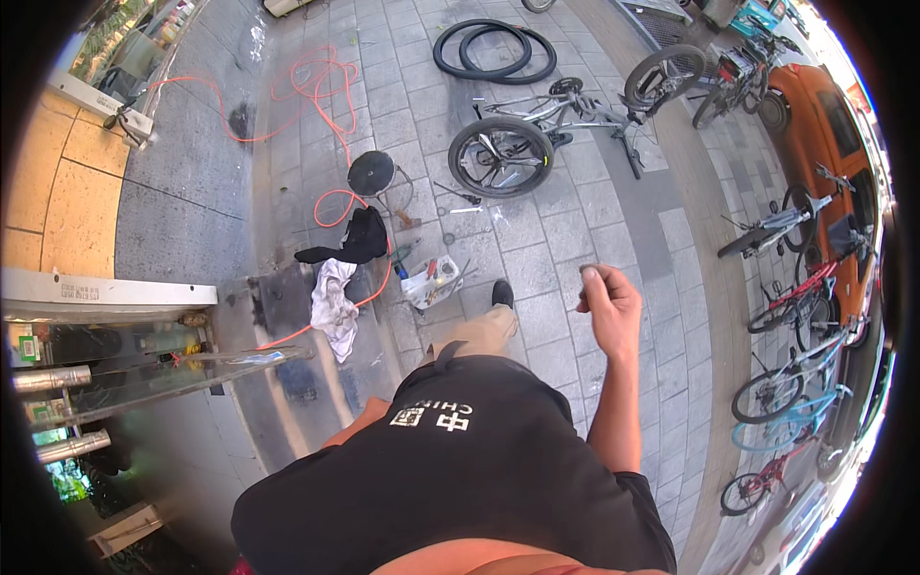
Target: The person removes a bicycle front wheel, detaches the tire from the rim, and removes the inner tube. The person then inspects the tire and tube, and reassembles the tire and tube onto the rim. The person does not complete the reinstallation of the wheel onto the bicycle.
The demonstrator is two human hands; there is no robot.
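Note:
My right hand is raised over the paving at the right of my body, with its fingers curled in and its thumb against them. Whatever the fingertips may hold is too small to make out. My left hand hangs close against my black shirt, near the steps; its fingers are hidden. Ahead of me a grey bicycle lies on the pavement, its dark spoked wheel towards me. Beyond it rest two black tires. A white tray of small tools sits on the ground just ahead of my foot.
To the left, an orange hose loops around a round black stool. Black cloth and a white rag lie by the stone steps. A glass door juts out. Parked bicycles and an orange car line the right.

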